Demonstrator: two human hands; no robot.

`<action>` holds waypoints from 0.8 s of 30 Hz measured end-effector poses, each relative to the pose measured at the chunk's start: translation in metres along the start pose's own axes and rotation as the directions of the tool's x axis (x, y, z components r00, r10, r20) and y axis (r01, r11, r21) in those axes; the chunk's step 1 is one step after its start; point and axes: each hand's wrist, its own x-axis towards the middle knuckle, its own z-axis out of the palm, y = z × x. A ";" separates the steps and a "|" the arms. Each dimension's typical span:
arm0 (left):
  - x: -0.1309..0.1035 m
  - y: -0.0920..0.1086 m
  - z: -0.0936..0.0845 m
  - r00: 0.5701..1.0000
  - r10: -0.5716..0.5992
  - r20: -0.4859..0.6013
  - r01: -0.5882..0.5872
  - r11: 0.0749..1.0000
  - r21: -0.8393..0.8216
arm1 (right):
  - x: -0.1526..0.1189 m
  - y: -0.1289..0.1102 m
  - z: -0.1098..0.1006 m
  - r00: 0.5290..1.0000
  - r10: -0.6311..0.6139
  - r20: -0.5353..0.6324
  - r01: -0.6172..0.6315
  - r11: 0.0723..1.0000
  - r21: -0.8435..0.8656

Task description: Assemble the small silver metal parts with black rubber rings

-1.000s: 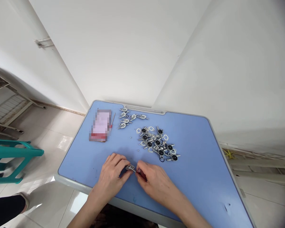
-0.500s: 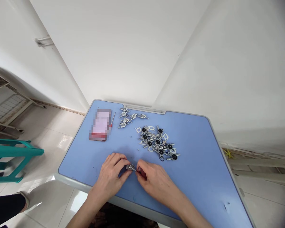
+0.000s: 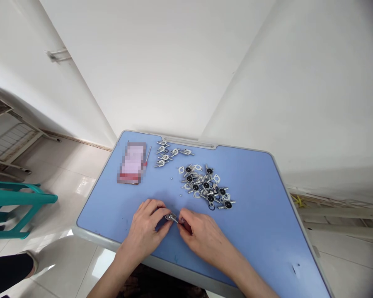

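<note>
Near the table's front edge, my left hand (image 3: 151,221) pinches a small metal valve (image 3: 170,216) with an oval flange between thumb and fingers. My right hand (image 3: 202,231) is closed around a screwdriver (image 3: 175,220); its thin metal shaft reaches left to the middle of the valve, and the handle is mostly hidden in the palm. Beyond my right hand lies a pile of similar metal valves (image 3: 206,186) with black round faces, mixed with flat oval gaskets (image 3: 216,178) and black rings (image 3: 211,207).
Several metal valves (image 3: 164,157) lie grouped at the back of the blue table (image 3: 255,207). A blurred-out phone-like rectangle (image 3: 133,162) and a thin rod with a red end (image 3: 148,154) are at the left. A green stool (image 3: 18,203) stands left on the floor.
The valve in my left hand has tilted slightly, its flange now facing up more. Both hands stay in nearly the same place, with the screwdriver shaft still at the valve.
</note>
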 end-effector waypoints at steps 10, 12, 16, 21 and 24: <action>-0.001 0.001 -0.003 1.000 0.016 0.011 -0.016 1.000 0.019 | 0.000 0.003 -0.001 1.000 -0.012 0.002 0.012 0.999 0.032; -0.001 0.000 -0.002 1.000 0.011 0.003 -0.011 1.000 0.019 | -0.001 0.002 -0.004 1.000 -0.008 0.004 0.007 0.999 0.032; 0.000 -0.001 -0.002 1.000 0.014 -0.003 -0.014 1.000 0.012 | -0.003 -0.001 -0.009 1.000 -0.009 -0.023 0.010 0.999 0.049; 0.001 -0.002 -0.001 1.000 0.023 -0.011 -0.023 1.000 0.004 | -0.003 -0.003 -0.006 0.996 -0.069 -0.054 0.071 0.997 0.023; 0.000 -0.002 -0.001 0.999 0.032 -0.012 -0.032 0.999 -0.001 | -0.003 -0.003 -0.002 0.995 -0.083 -0.063 0.083 0.997 -0.002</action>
